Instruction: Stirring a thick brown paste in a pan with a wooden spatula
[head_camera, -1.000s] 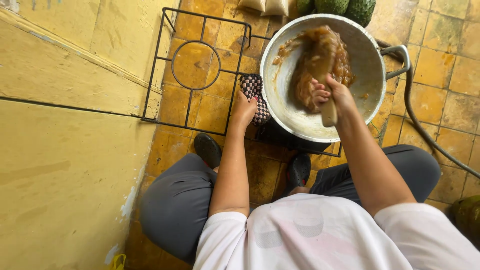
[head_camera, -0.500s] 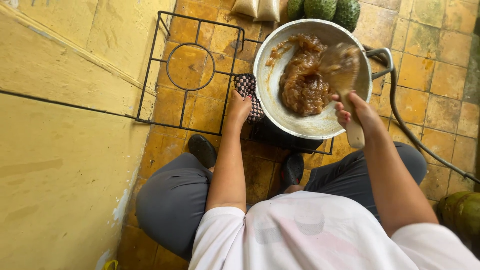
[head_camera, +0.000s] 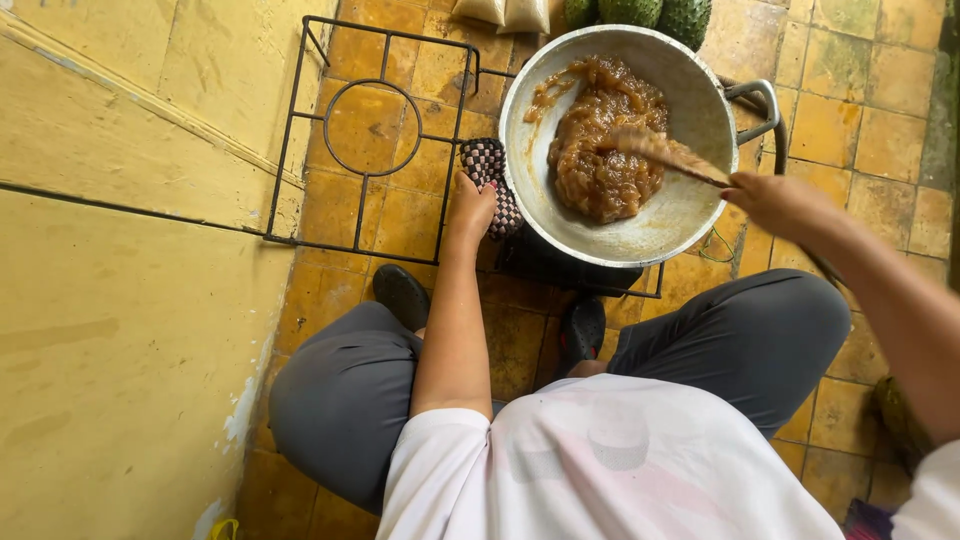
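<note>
- Centrally, the metal pan (head_camera: 690, 215) of brown paste (head_camera: 605, 150) is seen on the black burner frame (head_camera: 300, 130).
- Its rim is gripped through a checkered cloth (head_camera: 492, 170) by the left hand (head_camera: 470, 205).
- A wooden spoon (head_camera: 665, 155) is clasped by the right hand (head_camera: 780, 205).

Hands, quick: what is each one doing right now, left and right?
Left hand: closed on the checkered cloth at the rim of the metal pan.
Right hand: closed grip on the stirring spoon in the brown mash.
</note>
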